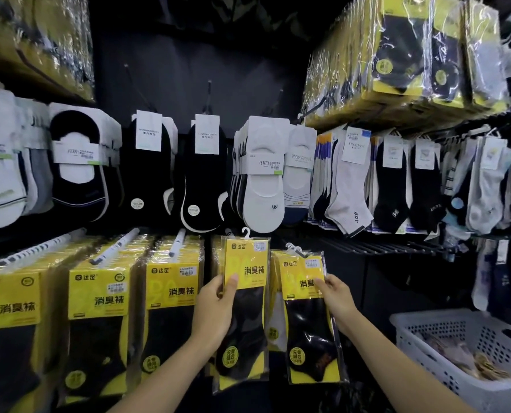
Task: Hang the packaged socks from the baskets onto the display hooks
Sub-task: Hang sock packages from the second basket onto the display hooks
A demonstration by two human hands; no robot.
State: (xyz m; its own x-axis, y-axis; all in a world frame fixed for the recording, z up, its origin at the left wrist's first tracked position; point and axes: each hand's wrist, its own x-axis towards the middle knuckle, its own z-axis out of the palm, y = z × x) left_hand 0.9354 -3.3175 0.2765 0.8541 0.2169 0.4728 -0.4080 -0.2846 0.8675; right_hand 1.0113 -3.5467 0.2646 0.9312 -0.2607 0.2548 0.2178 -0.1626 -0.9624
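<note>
Sock pack [246,281] (glossy, flat) — left grip [218,305] | second pack [306,317] — right grip [334,296]

A: What's each hand doing?
B: The left hand [218,305] grips a yellow sock pack [246,293], its white hanger [246,233] free at the top. The right hand [334,296] grips a second pack [306,320] beside it.
A: And the basket?
B: A white basket [444,332] sits lower right, holding packs.

Both forearms are bare, no sleeves showing; the left hand [218,305] and right hand [336,299] wear no gloves.
</note>
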